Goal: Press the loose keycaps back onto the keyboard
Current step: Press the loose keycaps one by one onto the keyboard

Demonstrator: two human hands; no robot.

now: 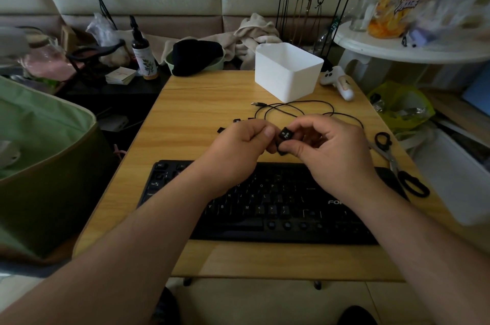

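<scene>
A black keyboard (267, 208) lies on the wooden table (201, 102), partly under my forearms. Above its far edge my right hand (326, 149) pinches a black keycap (285, 136) marked 9 between thumb and fingers. My left hand (244, 144) is curled right beside it, its fingertips touching the same keycap's lower left side. A few loose black keycaps (221, 130) lie on the table just behind my left hand, partly hidden by it. Several bare switch stems show in the keyboard's bottom row.
The keyboard's black cable (291, 110) coils behind my hands. A white plastic bin (287, 73) stands at the back of the table. Black-handled scissors (392, 163) lie at the right edge. A green bag (45, 160) sits left of the table.
</scene>
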